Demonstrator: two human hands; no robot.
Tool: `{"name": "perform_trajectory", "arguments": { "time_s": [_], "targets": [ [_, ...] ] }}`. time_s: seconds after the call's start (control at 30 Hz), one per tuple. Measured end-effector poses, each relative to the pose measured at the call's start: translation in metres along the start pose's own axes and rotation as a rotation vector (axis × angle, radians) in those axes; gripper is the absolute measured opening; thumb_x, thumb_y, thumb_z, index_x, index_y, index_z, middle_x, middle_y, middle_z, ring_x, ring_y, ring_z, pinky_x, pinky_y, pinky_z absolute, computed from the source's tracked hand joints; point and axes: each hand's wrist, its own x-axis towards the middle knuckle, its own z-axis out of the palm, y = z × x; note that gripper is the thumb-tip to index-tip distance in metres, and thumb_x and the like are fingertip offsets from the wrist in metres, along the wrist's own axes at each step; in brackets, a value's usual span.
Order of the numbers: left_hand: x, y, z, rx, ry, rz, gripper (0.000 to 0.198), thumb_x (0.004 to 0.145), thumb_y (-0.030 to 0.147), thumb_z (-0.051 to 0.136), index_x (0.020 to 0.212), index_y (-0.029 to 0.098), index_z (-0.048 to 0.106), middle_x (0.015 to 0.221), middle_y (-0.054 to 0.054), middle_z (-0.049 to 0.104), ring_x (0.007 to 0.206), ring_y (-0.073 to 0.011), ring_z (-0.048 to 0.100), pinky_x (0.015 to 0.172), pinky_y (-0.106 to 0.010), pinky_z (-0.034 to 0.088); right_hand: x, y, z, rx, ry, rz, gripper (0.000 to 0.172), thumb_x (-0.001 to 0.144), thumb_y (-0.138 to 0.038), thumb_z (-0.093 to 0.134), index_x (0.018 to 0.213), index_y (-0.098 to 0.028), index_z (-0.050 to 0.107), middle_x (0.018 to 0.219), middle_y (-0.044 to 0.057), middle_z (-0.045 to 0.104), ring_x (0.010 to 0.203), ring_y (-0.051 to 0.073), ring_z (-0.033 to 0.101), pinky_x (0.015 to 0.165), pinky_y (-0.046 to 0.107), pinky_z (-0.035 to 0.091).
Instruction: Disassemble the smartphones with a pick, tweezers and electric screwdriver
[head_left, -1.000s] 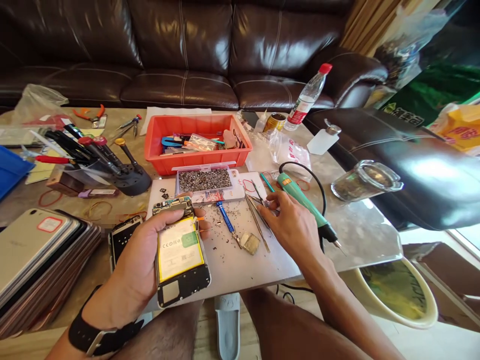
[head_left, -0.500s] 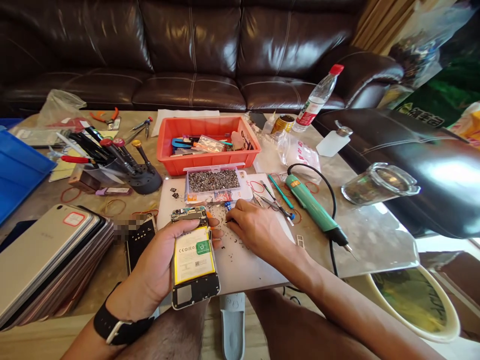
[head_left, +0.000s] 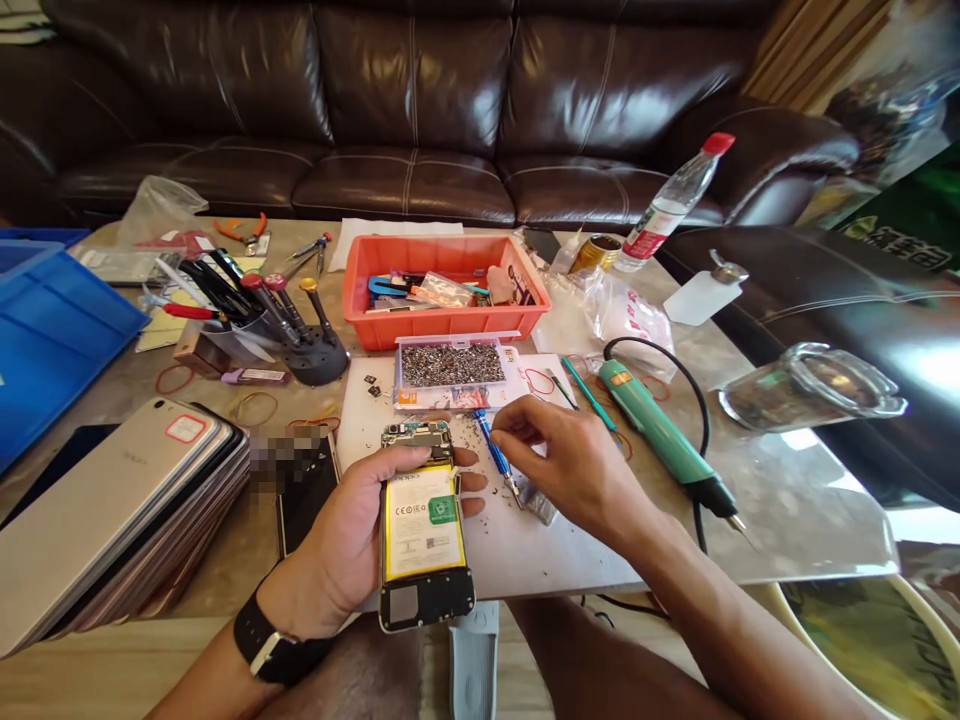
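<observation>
My left hand [head_left: 341, 520] is closed around an opened smartphone [head_left: 427, 600], battery side up. A white battery with a yellow border [head_left: 411, 535] and the exposed circuit board [head_left: 415, 436] show, with my thumb over the board's lower edge. To the right of the phone, my right hand [head_left: 562, 445] hovers over the white mat [head_left: 480, 560], its fingers curled and the fingertips together. Anything between them is too small or hidden to make out. Close beside those fingertips lies a blue screwdriver [head_left: 493, 446], its tip against a small grey block [head_left: 540, 503].
A clear case of tiny screws [head_left: 450, 366] sits behind the phone, before an orange bin [head_left: 442, 325]. Stacked phones [head_left: 127, 500] and a screwdriver stand [head_left: 315, 360] are at left. At right lie a green electric tool [head_left: 660, 435], its cable, and a glass jug [head_left: 810, 385].
My right hand has lifted and drawn back to the right, uncovering the screwdriver and grey block. The whole view has shifted slightly; my left hand keeps holding the phone.
</observation>
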Motion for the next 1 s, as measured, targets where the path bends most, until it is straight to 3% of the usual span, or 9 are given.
{"name": "perform_trajectory", "arguments": {
  "time_s": [0.1, 0.2, 0.3, 0.47, 0.6, 0.8, 1.0],
  "targets": [
    [0.001, -0.002, 0.004, -0.06, -0.034, 0.033, 0.026, 0.096, 0.028, 0.058, 0.106, 0.012, 0.076, 0.089, -0.012, 0.082, 0.072, -0.0262, 0.079, 0.075, -0.04, 0.064, -0.003, -0.02, -0.005, 0.085, -0.034, -0.167, 0.006, 0.095, -0.015, 0.068, 0.093, -0.021, 0.068, 0.083, -0.002, 0.074, 0.07, 0.012, 0.067, 0.066, 0.023, 0.047],
    [0.003, -0.005, 0.008, -0.146, -0.073, 0.057, 0.03, 0.101, 0.032, 0.052, 0.101, 0.014, 0.075, 0.081, -0.009, 0.08, 0.063, -0.0223, 0.074, 0.064, -0.034, 0.061, -0.004, -0.033, 0.0, -0.049, -0.138, -0.42, 0.012, 0.103, -0.02, 0.061, 0.094, -0.02, 0.07, 0.085, 0.001, 0.073, 0.073, 0.014, 0.066, 0.066, 0.025, 0.045],
    [0.006, -0.007, 0.009, -0.189, -0.08, 0.011, 0.034, 0.103, 0.034, 0.049, 0.106, 0.012, 0.075, 0.081, -0.009, 0.078, 0.063, -0.0208, 0.073, 0.067, -0.034, 0.06, -0.005, -0.035, 0.006, -0.169, -0.201, -0.524, 0.02, 0.106, -0.019, 0.055, 0.095, -0.019, 0.072, 0.087, 0.003, 0.071, 0.075, 0.015, 0.064, 0.065, 0.028, 0.044],
    [0.009, -0.008, 0.004, -0.127, -0.074, -0.052, 0.033, 0.101, 0.034, 0.052, 0.104, 0.009, 0.074, 0.079, -0.011, 0.077, 0.055, -0.02, 0.069, 0.068, -0.038, 0.062, -0.007, -0.023, 0.002, 0.005, -0.121, -0.52, 0.014, 0.104, -0.016, 0.06, 0.103, -0.019, 0.074, 0.099, 0.003, 0.074, 0.083, 0.014, 0.067, 0.071, 0.025, 0.048],
    [0.008, -0.007, 0.001, -0.083, -0.059, -0.054, 0.03, 0.1, 0.032, 0.053, 0.104, 0.009, 0.073, 0.08, -0.012, 0.078, 0.061, -0.0241, 0.074, 0.066, -0.039, 0.064, -0.007, -0.015, -0.006, 0.069, -0.061, -0.472, 0.01, 0.103, -0.021, 0.065, 0.108, -0.018, 0.073, 0.1, 0.004, 0.075, 0.09, 0.016, 0.068, 0.08, 0.028, 0.051],
    [0.009, -0.011, -0.003, -0.097, -0.096, -0.075, 0.031, 0.098, 0.032, 0.056, 0.106, 0.007, 0.073, 0.081, -0.013, 0.078, 0.061, -0.0237, 0.074, 0.069, -0.042, 0.064, -0.008, -0.012, -0.011, 0.046, -0.171, -0.472, 0.01, 0.103, -0.02, 0.065, 0.105, -0.021, 0.074, 0.098, 0.004, 0.075, 0.09, 0.018, 0.067, 0.082, 0.034, 0.05],
    [0.017, -0.02, -0.003, -0.079, -0.183, -0.166, 0.029, 0.097, 0.035, 0.056, 0.09, 0.011, 0.072, 0.068, -0.008, 0.073, 0.055, -0.0214, 0.07, 0.062, -0.035, 0.06, -0.015, -0.014, -0.014, 0.047, -0.241, -0.407, 0.008, 0.101, -0.021, 0.067, 0.104, -0.023, 0.074, 0.096, 0.003, 0.074, 0.091, 0.019, 0.067, 0.077, 0.031, 0.05]
  ]
}}
